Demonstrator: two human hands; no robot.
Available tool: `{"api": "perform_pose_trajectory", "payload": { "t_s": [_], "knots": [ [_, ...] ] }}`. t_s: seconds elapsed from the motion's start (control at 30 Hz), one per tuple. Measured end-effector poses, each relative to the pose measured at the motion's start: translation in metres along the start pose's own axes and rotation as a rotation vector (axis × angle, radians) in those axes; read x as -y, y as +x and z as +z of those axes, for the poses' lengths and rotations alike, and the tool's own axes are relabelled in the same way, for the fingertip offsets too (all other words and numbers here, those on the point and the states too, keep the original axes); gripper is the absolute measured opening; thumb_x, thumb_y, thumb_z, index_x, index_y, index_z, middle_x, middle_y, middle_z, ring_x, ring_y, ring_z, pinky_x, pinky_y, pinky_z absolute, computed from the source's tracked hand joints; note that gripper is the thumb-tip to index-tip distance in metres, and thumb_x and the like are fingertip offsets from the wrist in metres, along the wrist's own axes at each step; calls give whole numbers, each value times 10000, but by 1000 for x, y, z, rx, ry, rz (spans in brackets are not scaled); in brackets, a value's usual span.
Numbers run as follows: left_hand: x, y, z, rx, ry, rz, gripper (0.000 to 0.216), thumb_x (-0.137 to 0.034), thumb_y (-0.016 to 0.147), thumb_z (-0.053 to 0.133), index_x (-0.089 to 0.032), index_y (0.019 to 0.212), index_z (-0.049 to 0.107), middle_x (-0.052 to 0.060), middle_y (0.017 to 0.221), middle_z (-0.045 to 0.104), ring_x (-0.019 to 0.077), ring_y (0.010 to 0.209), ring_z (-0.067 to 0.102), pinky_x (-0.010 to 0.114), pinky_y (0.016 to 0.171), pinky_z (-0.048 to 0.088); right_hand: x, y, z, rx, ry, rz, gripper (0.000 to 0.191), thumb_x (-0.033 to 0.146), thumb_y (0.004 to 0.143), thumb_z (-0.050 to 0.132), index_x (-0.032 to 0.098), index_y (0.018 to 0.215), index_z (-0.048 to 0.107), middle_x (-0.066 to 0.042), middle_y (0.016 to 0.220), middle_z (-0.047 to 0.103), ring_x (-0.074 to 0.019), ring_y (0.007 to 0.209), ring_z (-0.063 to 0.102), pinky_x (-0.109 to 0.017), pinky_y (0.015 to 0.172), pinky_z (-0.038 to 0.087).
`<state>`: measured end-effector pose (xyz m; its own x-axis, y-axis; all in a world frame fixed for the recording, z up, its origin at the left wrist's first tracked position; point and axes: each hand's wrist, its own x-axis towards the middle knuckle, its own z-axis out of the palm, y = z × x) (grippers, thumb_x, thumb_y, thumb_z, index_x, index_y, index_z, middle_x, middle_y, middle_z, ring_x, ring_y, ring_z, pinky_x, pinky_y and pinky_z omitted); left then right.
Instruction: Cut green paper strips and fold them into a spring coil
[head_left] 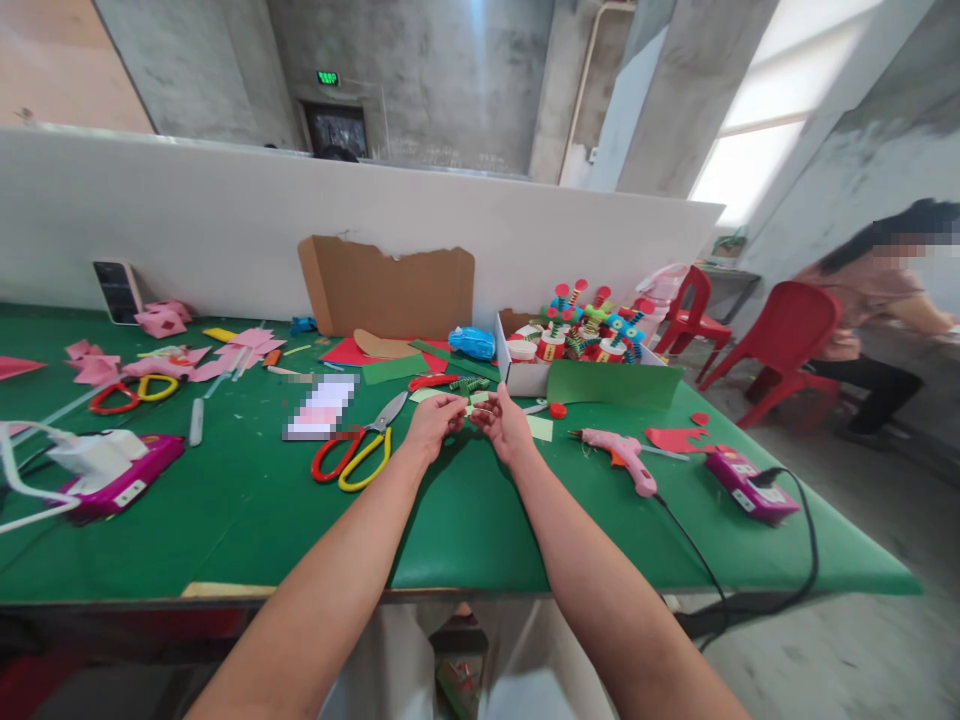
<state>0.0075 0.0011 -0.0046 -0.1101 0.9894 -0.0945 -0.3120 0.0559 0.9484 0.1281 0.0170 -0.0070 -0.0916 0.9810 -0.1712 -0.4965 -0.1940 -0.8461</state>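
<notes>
My left hand [436,424] and my right hand [502,422] meet over the middle of the green table, fingertips close together. Between them is a small piece of light green paper [470,409], pinched by both. Its exact shape is partly hidden by my fingers. Just beyond my hands lies a dark green folded paper spring [471,384]. A light green paper square [540,429] rests beside my right hand. To the left of my left hand are scissors [365,440] with one red and one yellow handle, blades partly open.
A pink glue gun [619,455] and a purple power strip [750,485] with cords lie on the right. Behind stands a box [525,378] of colourful paper figures. A phone [322,407], another power strip [127,478] and pink paper pieces [244,352] are left. A person [862,300] sits far right.
</notes>
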Motion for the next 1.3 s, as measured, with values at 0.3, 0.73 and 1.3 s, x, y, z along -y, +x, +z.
{"api": "perform_pose_trajectory", "payload": {
  "t_s": [0.3, 0.73, 1.3],
  "knots": [
    [-1, -2, 1, 24, 21, 9, 335, -362, 462, 782, -139, 630, 598, -34, 520, 548, 57, 456, 442, 196, 455, 329, -10, 1, -3, 111, 2, 21, 185, 238, 578, 792, 184, 648, 628, 46, 546, 624, -76, 519, 567, -224, 636, 504],
    [-2, -3, 2, -17, 77, 25, 329, -377, 462, 786, -147, 608, 601, -47, 477, 524, 58, 444, 424, 198, 449, 313, -10, 0, -3, 118, 9, 10, 293, 324, 525, 844, 188, 676, 633, 47, 579, 632, -76, 531, 578, -220, 611, 504],
    [4, 2, 0, -17, 142, 88, 293, -369, 479, 755, -152, 625, 624, -36, 484, 540, 61, 426, 415, 201, 432, 297, -9, -1, -2, 86, -114, -70, 309, 342, 488, 835, 180, 686, 662, 37, 579, 633, -95, 543, 576, -242, 602, 492]
  ]
}}
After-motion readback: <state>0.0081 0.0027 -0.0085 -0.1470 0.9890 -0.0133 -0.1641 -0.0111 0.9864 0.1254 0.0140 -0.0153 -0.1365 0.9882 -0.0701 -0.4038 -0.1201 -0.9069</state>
